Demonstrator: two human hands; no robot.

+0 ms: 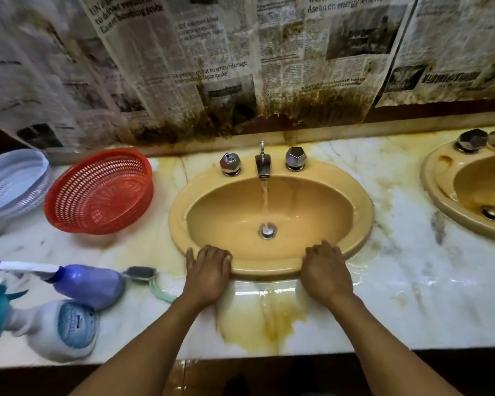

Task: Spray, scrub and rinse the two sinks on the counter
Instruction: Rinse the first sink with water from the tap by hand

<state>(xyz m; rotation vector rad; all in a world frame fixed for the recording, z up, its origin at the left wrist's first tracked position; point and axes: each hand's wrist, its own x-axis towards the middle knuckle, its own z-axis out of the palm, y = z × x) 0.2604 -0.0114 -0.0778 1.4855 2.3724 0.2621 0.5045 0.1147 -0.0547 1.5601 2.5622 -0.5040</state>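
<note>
A tan oval sink (363, 210) sits in the marble counter, and water runs from its chrome tap (263, 164) down to the drain (267, 230). My left hand (207, 271) and my right hand (325, 270) rest palm down on the sink's front rim, holding nothing. A second tan sink (437, 178) shows partly at the right edge. At the left lie a purple spray bottle (86, 284), a white bottle with a teal trigger (55, 328), and a green-handled scrub brush (146, 277).
A red plastic basket (100, 192) and a pale blue basket (12, 182) stand at the back left. Stained newspaper (212, 67) covers the wall behind. Yellowish water pools on the counter (269, 318) in front of the sink, near its front edge.
</note>
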